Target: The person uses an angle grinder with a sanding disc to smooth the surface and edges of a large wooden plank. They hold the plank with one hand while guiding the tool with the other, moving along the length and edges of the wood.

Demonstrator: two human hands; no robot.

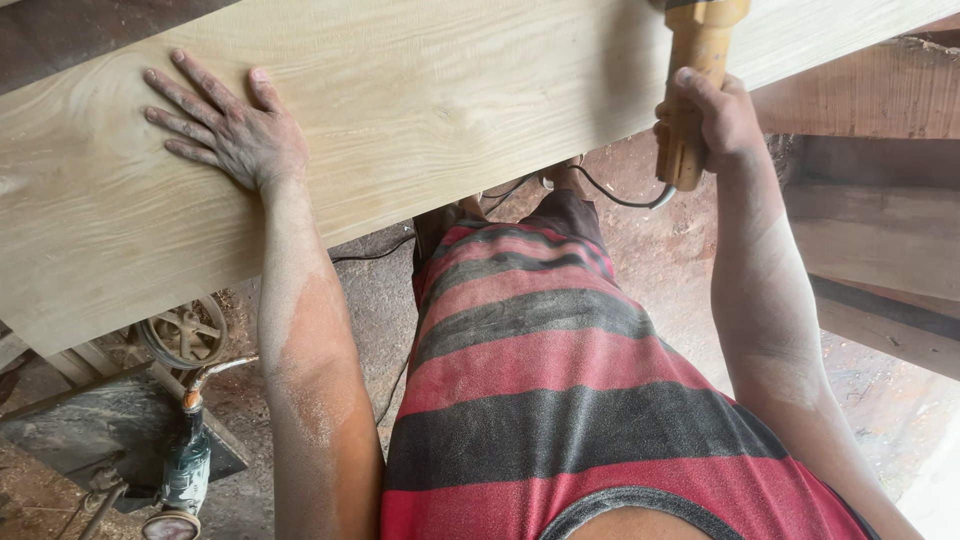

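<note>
- Sawdust coats both forearms and the red and black striped shirt (pixel 560 400) of the person standing at the work.
- Wide pale wooden board (pixel 420 100) runs slantwise across the upper view, grain lengthwise, its near edge just in front of the person's body.
- Left hand (pixel 228 125) released, lying flat, fingers spread, palm pressed on the board's face towards its left end.
- Right hand (pixel 712 120) clenched round the handle of a yellow power tool (pixel 695 60); the tool's head sits at the board's far right, cut off by the top edge.
- Black cord (pixel 620 198) leaves the handle's lower end.
- Angle grinder (pixel 185 470) and a small spoked wheel (pixel 185 335) lie below on the dusty floor (pixel 660 260), lower left.
</note>
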